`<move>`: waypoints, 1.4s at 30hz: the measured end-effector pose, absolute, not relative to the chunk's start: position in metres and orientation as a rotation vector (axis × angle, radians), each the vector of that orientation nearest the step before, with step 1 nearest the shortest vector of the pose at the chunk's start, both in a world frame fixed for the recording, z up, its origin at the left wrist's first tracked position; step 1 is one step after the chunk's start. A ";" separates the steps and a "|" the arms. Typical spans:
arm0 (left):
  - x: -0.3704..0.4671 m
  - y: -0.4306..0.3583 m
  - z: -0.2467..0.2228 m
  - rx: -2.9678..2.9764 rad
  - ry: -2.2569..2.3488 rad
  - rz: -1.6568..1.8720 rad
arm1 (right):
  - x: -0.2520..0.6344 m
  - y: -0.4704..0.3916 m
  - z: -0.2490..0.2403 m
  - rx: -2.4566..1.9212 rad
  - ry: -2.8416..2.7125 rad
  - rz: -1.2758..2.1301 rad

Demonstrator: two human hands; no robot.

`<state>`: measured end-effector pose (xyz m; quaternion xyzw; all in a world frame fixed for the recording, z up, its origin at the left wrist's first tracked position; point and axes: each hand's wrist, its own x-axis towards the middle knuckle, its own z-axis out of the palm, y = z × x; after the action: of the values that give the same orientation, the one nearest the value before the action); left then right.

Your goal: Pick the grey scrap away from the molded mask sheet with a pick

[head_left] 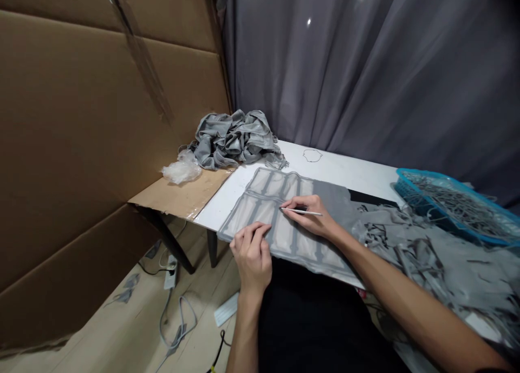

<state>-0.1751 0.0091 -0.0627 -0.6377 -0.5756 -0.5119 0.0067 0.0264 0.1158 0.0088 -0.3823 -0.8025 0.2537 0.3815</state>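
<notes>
Grey, thin sheet (284,235) with pale panels lies on the white tabletop (343,169) directly under both hands, its long axis running left to right along the near edge, its darker bands running across from near to far. The left hand (252,252) rests on the sheet's near edge, toward its left end, fingers half curled; whether the thumb pinches the edge from below cannot be told. The right hand (317,205) is closed around a slim, pale pen-like tool (304,212), whose tip points left and meets or nearly meets a dark band near the middle. That hand is the nearer to this band; the left lies closer to the person and to the left of the tip. Beyond the sheet's far left corner sit a crumpled grey fabric pile (233,140) and some clear plastic (182,168). To the right, grey scraps (447,259) spread beside a blue basket (430,173) of thin strips, with a curtain (325,64) behind.
</notes>
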 end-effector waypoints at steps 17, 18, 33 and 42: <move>-0.175 0.009 -0.063 -1.983 -1.800 -1.616 | 0.027 0.117 0.008 -0.991 -2.009 0.711; -0.175 0.009 -0.063 -1.982 -1.794 -1.620 | 0.027 0.117 0.009 -0.992 -2.011 0.710; -0.174 0.008 -0.063 -1.985 -1.806 -1.603 | 0.027 0.118 0.007 -0.972 -2.009 0.719; -0.174 0.008 -0.063 -1.985 -1.807 -1.613 | 0.027 0.118 0.006 -0.959 -2.018 0.711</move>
<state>-0.1738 0.0083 -0.0628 -0.6338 -0.5771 -0.5150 0.0051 0.0273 0.1181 0.0062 -0.3768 -0.7934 0.2794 0.3880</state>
